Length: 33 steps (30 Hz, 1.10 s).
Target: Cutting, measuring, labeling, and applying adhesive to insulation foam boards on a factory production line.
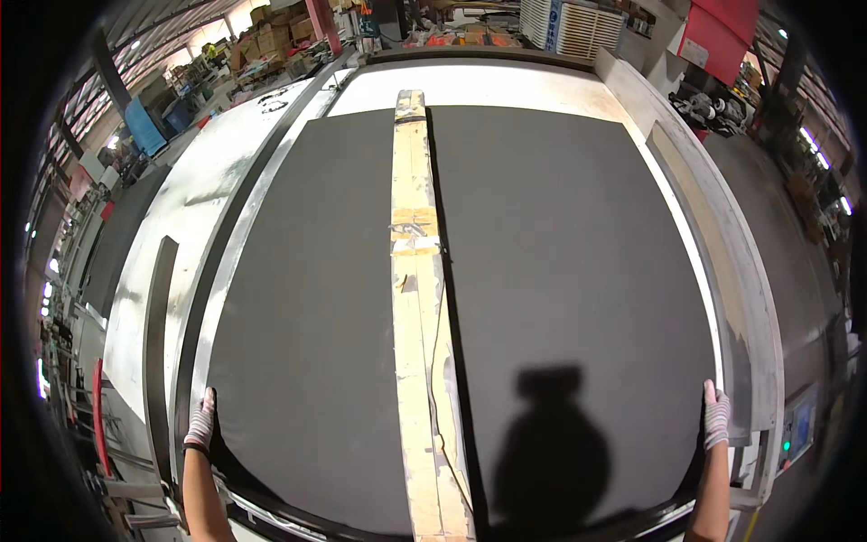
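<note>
A wide dark grey sheet [560, 235] covers most of the white work table [470, 83] before me. My left hand [201, 421], in a striped glove with bare fingertips, closes on the sheet's near left edge. In the same kind of glove, my right hand [715, 415] grips the near right edge. Both thumbs show on top, while the other fingers are mostly hidden. Between the hands the sheet's near edge hangs in a dark curve. A long pale wooden beam [413, 312], patched with tape, lies lengthwise over the sheet's middle.
Raised rails flank the table, with a wide side rail [722, 217] at right. A dark bar [159, 343] stands left of my left hand. A control panel [798, 429] with a lit green button is at the lower right. Cardboard boxes [271, 36] are piled at the far left.
</note>
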Available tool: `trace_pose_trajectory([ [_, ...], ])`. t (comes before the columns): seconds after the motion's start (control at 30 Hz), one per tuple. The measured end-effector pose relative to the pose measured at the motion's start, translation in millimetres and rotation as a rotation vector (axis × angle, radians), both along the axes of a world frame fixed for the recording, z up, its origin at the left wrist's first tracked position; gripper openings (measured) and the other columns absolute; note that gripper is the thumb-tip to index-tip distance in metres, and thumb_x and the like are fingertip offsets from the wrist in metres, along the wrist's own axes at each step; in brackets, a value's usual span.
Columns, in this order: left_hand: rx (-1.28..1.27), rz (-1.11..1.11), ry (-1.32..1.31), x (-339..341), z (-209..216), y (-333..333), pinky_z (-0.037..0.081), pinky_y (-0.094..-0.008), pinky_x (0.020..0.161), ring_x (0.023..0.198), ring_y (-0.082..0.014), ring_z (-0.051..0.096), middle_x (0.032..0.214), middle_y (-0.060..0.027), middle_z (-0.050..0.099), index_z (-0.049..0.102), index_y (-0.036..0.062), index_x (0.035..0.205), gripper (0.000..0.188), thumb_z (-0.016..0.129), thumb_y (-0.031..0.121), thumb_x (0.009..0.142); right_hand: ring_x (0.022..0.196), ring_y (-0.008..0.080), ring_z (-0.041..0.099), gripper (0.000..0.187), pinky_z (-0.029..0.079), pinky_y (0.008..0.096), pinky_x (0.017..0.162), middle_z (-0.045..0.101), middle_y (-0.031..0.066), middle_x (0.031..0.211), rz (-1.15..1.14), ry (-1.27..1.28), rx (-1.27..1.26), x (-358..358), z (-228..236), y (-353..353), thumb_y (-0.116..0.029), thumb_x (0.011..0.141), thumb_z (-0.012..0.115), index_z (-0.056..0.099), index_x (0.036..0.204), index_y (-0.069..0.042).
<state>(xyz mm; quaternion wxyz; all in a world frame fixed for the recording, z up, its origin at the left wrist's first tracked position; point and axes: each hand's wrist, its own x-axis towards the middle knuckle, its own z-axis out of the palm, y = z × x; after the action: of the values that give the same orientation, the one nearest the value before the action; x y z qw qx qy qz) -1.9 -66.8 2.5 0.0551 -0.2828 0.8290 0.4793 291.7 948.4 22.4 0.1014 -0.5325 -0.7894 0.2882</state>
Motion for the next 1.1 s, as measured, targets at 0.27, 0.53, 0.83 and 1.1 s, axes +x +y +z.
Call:
trace_pose_trajectory([
  [0.27, -1.003, -0.255, 0.347, 46, 40, 148, 0.041, -0.044, 0.102, 0.117, -0.0401, 0.053, 0.122, -0.0233, 0.056, 0.05, -0.0019, 0.129, 0.048, 0.058, 0.02, 0.087, 0.122, 0.0319, 0.048, 0.054, 0.038, 0.04, 0.107, 0.049, 0.0206, 0.129, 0.529, 0.305, 0.45, -52, 53, -158, -0.005, 0.08, 0.063, 0.046, 0.131, 0.005],
  [0.53, 0.744, -0.112, 0.602, 96, 22, 481, 0.042, -0.0364, 0.102, 0.12, -0.0243, 0.048, 0.126, -0.0129, 0.051, 0.041, 0.0024, 0.137, 0.045, 0.055, 0.016, 0.096, 0.132, 0.0408, 0.041, 0.121, 0.037, 0.0402, 0.108, 0.038, 0.033, 0.141, 1.067, 0.038, -0.15, -57, 122, -424, -0.046, 0.071, 0.079, 0.002, 0.15, 0.004],
  [0.83, 1.464, -0.475, -0.182, 184, 109, 678, 0.054, -0.0347, 0.086, 0.099, -0.0202, 0.062, 0.109, -0.0088, 0.063, 0.053, 0.0032, 0.124, 0.063, 0.049, 0.058, 0.094, 0.118, 0.0375, 0.055, 0.114, 0.045, 0.0393, 0.101, 0.047, 0.028, 0.133, 0.814, 0.388, -0.071, 56, 142, -236, -0.036, 0.064, 0.083, 0.016, 0.147, 0.002],
  [1.1, -0.28, -1.535, 0.523, 274, 115, 771, 0.032, -0.0423, 0.11, 0.128, -0.039, 0.043, 0.132, -0.0262, 0.049, 0.052, -0.0048, 0.127, 0.092, 0.07, 0.064, 0.07, 0.117, 0.0331, 0.056, 0.107, 0.045, 0.0365, 0.1, 0.051, 0.022, 0.13, 0.62, 0.351, 0.014, 72, 146, -46, -0.032, 0.063, 0.081, 0.023, 0.148, -0.004],
])
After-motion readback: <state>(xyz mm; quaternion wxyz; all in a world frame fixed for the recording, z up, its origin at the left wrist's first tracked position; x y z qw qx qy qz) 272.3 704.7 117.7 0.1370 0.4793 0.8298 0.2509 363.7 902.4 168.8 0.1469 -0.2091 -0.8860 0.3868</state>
